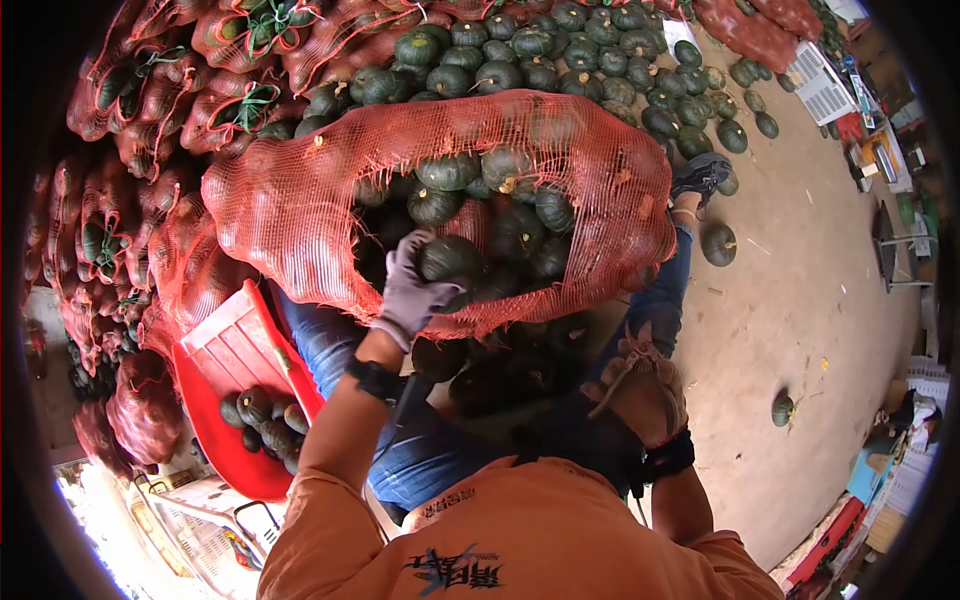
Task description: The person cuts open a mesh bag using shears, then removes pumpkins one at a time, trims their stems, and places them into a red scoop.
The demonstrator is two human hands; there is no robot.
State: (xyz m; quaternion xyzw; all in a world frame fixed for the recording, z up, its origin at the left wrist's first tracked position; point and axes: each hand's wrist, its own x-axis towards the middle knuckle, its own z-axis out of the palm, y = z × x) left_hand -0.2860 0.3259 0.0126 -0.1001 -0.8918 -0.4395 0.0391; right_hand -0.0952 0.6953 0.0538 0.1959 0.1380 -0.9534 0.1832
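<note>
A large red mesh bag [290,215] lies across in front of me, torn open in the middle, with dark green squashes [448,172] showing in the opening. My left hand [415,290], in a grey glove, grips a dark green squash [450,260] at the near left part of the opening. Over my right thigh is my right hand [640,390], also gloved, its fingers spread and apart from the bag. Nothing shows in its grasp.
Many loose squashes [610,62] cover the floor beyond the bag. Stacked full mesh bags [165,100] stand at the left. A red container [200,420] with squashes sits at my lower left. One squash [782,407] lies on the floor at right.
</note>
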